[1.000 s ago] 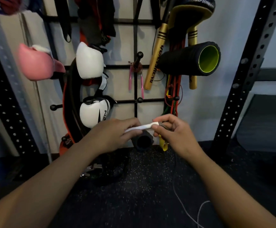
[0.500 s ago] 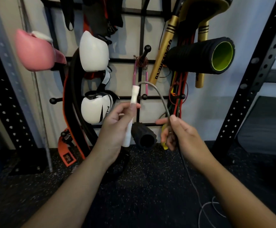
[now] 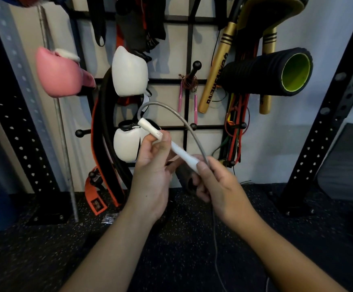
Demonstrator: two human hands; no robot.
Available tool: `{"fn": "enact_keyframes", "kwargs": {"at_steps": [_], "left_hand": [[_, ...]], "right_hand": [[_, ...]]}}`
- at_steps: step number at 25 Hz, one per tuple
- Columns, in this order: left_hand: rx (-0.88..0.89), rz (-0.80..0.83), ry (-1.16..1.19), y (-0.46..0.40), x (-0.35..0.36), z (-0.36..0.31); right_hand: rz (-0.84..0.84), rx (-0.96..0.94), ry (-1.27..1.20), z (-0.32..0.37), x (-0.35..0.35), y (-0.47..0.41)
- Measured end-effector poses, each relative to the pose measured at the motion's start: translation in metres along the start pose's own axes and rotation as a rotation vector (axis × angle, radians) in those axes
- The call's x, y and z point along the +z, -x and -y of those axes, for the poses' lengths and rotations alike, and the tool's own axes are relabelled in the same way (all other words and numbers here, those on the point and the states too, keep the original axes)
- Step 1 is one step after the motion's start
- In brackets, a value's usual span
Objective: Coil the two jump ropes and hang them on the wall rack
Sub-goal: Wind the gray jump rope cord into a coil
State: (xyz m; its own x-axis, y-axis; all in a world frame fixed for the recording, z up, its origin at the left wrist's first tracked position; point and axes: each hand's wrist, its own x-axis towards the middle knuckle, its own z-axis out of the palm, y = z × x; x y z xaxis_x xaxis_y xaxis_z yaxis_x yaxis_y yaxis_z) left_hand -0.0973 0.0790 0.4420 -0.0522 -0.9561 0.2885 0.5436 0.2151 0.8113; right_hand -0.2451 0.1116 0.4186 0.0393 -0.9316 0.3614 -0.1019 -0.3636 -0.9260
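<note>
left hand pinches the white handle near its upper end between thumb and fingers; right hand is curled round the lower end of the same handle and round the grey cord beside it. the handle lies tilted, upper end toward the left. the cord leaves that upper end, arches up and over to the right, drops into the right hand, then trails down to the floor between the forearms, where its far end is cut off by the lower edge of the view. a second jump rope, thin, with pink handles, hangs coiled on a knobbed peg of the wall rack, well above the hands. how the right fingers lie under the handle is hidden. a dark roller end behind the hands is mostly covered. on the rack: white boxing gloves, a pink glove, a black foam roller with a green core, gold sticks, coloured bands, a black and orange belt. the rack's top is cut off. the floor is dark speckled rubber; black perforated uprights stand at either side against a pale wall.
</note>
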Motion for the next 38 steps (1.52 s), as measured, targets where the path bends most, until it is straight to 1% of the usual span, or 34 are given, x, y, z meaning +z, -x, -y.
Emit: {"fn": "enact_keyframes", "kwargs": {"at_steps": [1,3,5,7,9,11,12,13,14,15,16,17,18,19,22,23,24,26,28,31,34,36,38], "left_hand": [[-0.029,0.015,-0.086,-0.002,-0.003,-0.004],[-0.153,0.033,-0.221,-0.004,-0.01,-0.016],[-0.247,0.056,-0.312,-0.004,-0.015,-0.023],[-0.296,0.077,-0.36,-0.001,-0.017,-0.024],[-0.251,0.061,-0.439,-0.003,-0.02,-0.027],[-0.066,0.056,-0.651,-0.006,-0.023,-0.037],[0.039,0.121,-0.814,-0.007,-0.022,-0.042],[0.106,0.232,-0.993,-0.005,-0.016,-0.044],[0.125,0.357,-1.159,-0.001,-0.008,-0.042],[0.104,0.469,-1.29,0.004,0.0,-0.036],[0.076,0.537,-1.369,0.008,0.007,-0.029],[0.045,0.563,-1.385,0.012,0.011,-0.023],[0.0,0.583,-1.333,0.013,0.011,-0.018],[-0.077,0.604,-1.222,0.014,0.01,-0.017],[-0.326,0.639,-0.811,0.015,0.005,-0.017],[-0.377,0.627,-0.696,0.016,0.004,-0.014],[-0.392,0.606,-0.615,0.017,0.004,-0.01],[-0.351,0.515,-0.549,0.018,0.007,-0.001],[-0.27,0.353,-0.472,0.017,0.01,0.001],[-0.149,0.175,-0.219,0.01,0.012,-0.006],[-0.002,-0.06,-0.017,0.003,0.014,-0.012],[0.065,-0.171,0.006,0.002,0.014,-0.01],[0.043,-0.201,-0.006,0.005,0.012,-0.004]], "right_hand": [[-0.045,0.018,-0.033,0.001,-0.006,-0.002],[-0.088,0.028,-0.086,0.004,-0.018,-0.003],[-0.065,0.027,-0.097,0.006,-0.027,-0.002],[-0.045,0.027,-0.097,0.007,-0.032,0.0],[-0.042,0.031,-0.067,0.009,-0.039,0.0],[-0.012,0.008,0.097,0.014,-0.05,0.0],[0.031,-0.011,0.213,0.015,-0.053,0.001],[0.083,-0.024,0.313,0.017,-0.054,0.003],[0.13,-0.031,0.371,0.017,-0.052,0.006],[0.162,-0.03,0.372,0.018,-0.05,0.009],[0.178,-0.024,0.334,0.018,-0.046,0.011],[0.181,-0.016,0.279,0.019,-0.043,0.013],[0.171,-0.004,0.215,0.018,-0.041,0.013],[0.151,0.006,0.143,0.018,-0.039,0.014],[0.07,0.039,-0.012,0.017,-0.036,0.015],[0.049,0.046,-0.039,0.018,-0.036,0.015],[0.031,0.046,-0.07,0.019,-0.036,0.015],[0.003,0.04,-0.11,0.02,-0.038,0.014],[0.015,0.056,-0.059,0.02,-0.042,0.013],[0.07,0.111,0.063,0.018,-0.043,0.015],[0.152,0.133,0.13,0.017,-0.041,0.021],[0.183,0.116,0.142,0.019,-0.035,0.025],[0.143,0.089,0.133,0.015,-0.032,0.024]]}}
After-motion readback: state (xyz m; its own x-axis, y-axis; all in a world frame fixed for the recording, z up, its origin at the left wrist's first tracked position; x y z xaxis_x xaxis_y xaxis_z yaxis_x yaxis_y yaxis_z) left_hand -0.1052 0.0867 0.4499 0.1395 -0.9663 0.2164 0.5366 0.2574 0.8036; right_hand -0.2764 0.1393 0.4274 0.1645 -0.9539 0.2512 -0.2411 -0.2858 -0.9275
